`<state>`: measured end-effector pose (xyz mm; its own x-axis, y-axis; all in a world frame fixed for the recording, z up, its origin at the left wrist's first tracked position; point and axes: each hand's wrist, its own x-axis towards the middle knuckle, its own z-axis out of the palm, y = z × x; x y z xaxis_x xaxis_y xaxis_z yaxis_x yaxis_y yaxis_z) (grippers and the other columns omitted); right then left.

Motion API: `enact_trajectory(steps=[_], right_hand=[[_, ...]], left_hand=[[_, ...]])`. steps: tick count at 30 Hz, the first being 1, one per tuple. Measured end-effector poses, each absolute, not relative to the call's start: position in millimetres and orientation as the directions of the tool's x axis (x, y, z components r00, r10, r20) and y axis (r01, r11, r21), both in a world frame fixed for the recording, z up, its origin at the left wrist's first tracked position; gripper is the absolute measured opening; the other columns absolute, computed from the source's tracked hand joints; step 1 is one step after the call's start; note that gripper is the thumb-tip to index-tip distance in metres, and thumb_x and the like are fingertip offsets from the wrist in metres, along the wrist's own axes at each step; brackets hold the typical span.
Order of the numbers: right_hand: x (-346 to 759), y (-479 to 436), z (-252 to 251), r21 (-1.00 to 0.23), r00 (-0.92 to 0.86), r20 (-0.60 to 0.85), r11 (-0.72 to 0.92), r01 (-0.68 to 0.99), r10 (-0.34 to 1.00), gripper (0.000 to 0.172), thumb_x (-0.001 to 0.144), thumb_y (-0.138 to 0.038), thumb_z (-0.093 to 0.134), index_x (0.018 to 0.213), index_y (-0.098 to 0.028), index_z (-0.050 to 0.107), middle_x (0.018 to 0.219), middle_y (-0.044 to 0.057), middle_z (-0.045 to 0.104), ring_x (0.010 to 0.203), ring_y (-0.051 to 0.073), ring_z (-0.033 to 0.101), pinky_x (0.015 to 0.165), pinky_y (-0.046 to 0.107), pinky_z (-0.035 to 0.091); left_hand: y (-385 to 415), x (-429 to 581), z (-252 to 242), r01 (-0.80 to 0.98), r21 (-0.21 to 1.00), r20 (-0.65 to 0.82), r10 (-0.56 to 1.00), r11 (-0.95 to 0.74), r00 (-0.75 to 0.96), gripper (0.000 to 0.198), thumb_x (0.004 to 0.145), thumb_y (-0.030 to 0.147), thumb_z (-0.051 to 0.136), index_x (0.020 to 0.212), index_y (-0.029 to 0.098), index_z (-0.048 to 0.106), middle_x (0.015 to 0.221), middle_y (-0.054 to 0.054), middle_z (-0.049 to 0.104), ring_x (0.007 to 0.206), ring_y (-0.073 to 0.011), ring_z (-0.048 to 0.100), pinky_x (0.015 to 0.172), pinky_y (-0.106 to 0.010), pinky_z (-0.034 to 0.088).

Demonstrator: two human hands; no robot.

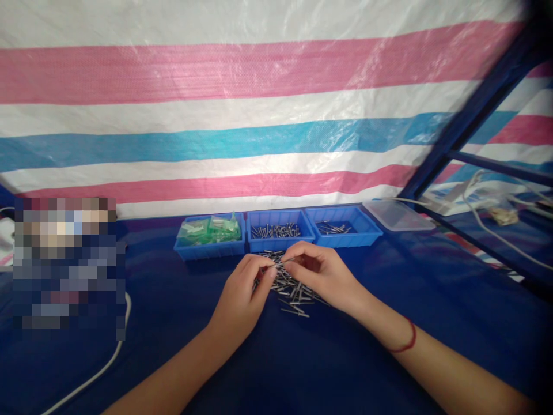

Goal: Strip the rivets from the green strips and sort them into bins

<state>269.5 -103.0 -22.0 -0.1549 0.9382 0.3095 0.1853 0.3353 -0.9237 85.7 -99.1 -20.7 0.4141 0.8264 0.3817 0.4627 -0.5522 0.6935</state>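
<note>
A pile of thin metal pieces that look like blind rivets (298, 294) lies on the blue tabletop (276, 369). Above the pile's far part, my left hand (244, 291) and my right hand (326, 276) meet fingertip to fingertip. Thumb and forefinger of each are pinched on one slim blind rivet (279, 264), which spans the small gap between them. Just beyond my hands, the middle blue bin (280, 242) contains many similar rivets, and the right blue bin (349, 239) holds fewer. Part of the pile is hidden behind my fingers.
The left blue bin (211, 250) carries green plastic packets (209, 230). A clear plastic lid (400, 215) lies right of the bins. A white cable (116, 349) crosses the left side, near a blurred patch. Striped sheeting (216, 138) hangs behind; a blue metal frame (458, 132) stands right.
</note>
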Motion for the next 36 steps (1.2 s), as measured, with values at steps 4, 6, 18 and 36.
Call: enact_trajectory(steps=[4, 6, 18, 36], right_hand=[[270, -103, -20, -0.813, -0.218, 0.414, 0.467, 0.347, 0.884, 0.007, 0.083, -0.023, 0.059, 0.083, -0.02, 0.064, 0.08, 0.003, 0.062, 0.067, 0.014, 0.054, 0.06, 0.027, 0.044], [271, -103, -17, -0.734, -0.267, 0.479, 0.549, 0.401, 0.836, 0.007, 0.083, -0.021, 0.058, 0.084, -0.02, 0.065, 0.081, 0.004, 0.063, 0.071, 0.015, 0.056, 0.063, 0.028, 0.046], [356, -63, -14, -0.34, 0.145, 0.687, 0.139, 0.93, 0.712, 0.019, 0.082, -0.028, 0.054, 0.08, -0.017, 0.069, 0.078, 0.008, 0.067, 0.073, 0.022, 0.059, 0.074, 0.036, 0.044], [276, -104, -9, -0.552, -0.349, 0.508, 0.608, 0.571, 0.788, 0.016, 0.089, -0.023, 0.05, 0.083, -0.019, 0.064, 0.081, 0.005, 0.063, 0.076, 0.017, 0.058, 0.07, 0.03, 0.047]], left_hand=[[-99, 84, -20, 0.477, 0.676, 0.411, 0.825, -0.562, 0.389, 0.014, 0.093, 0.026, 0.045, 0.095, 0.019, 0.057, 0.09, -0.003, 0.061, 0.08, -0.0161, 0.056, 0.073, -0.026, 0.042], [-99, 83, -19, 0.495, 0.668, 0.404, 0.829, -0.556, 0.386, 0.015, 0.094, 0.027, 0.044, 0.096, 0.02, 0.056, 0.091, -0.003, 0.062, 0.081, -0.0167, 0.057, 0.074, -0.027, 0.042], [-104, 85, -20, 0.571, 0.338, 0.282, 0.659, -0.749, 0.698, 0.014, 0.09, 0.024, 0.051, 0.087, 0.022, 0.064, 0.089, -0.002, 0.065, 0.09, -0.02, 0.053, 0.078, -0.035, 0.033], [-97, 80, -16, 0.638, 0.007, 0.326, 0.604, -0.77, 0.727, 0.02, 0.096, 0.019, 0.039, 0.088, 0.017, 0.056, 0.087, -0.005, 0.062, 0.076, -0.0198, 0.054, 0.068, -0.033, 0.036]])
